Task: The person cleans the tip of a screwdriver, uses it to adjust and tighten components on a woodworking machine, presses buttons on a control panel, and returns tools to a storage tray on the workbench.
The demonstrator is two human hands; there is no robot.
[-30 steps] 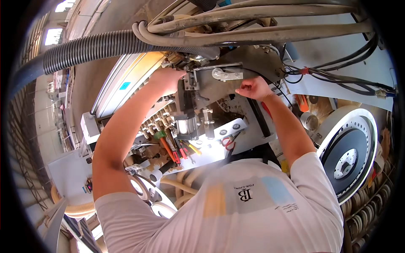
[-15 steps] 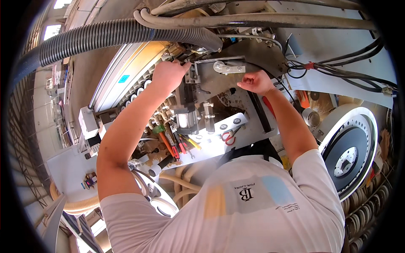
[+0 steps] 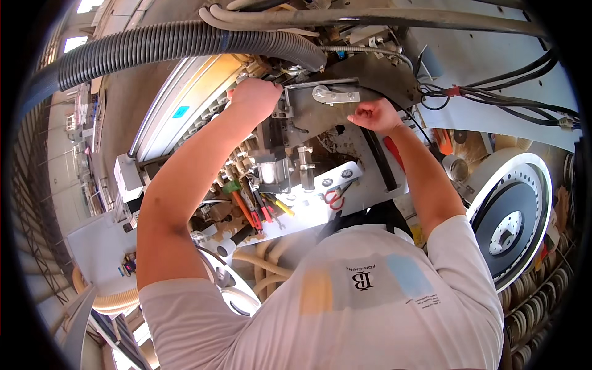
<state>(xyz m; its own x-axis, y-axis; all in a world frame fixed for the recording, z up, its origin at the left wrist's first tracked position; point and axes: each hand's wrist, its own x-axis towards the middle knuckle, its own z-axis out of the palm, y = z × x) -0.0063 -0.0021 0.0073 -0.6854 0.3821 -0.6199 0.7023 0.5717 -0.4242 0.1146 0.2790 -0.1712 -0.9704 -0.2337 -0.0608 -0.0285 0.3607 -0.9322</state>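
My left hand (image 3: 256, 98) is closed over the upper part of a metal machine head, beside a steel bracket (image 3: 280, 103). Its fingertips are hidden behind the hand, so what they grip does not show. To the right, my right hand (image 3: 376, 116) is curled into a loose fist near a pale lever arm (image 3: 336, 95), above a grey metal plate (image 3: 314, 114). Whether it holds anything small cannot be seen. Between my forearms sits a metal cylinder (image 3: 271, 172) on the machine.
Several hand tools lie below the cylinder, among them a green-headed hammer (image 3: 237, 196), a spanner (image 3: 279, 221) and red-handled scissors (image 3: 335, 198). A ribbed hose (image 3: 166, 55) crosses overhead. Black cables (image 3: 493, 98) hang at right, above a large round wheel (image 3: 509, 228).
My left hand has rolled slightly and moved a little, so its fingers now show less. My right hand stays curled in nearly the same place.
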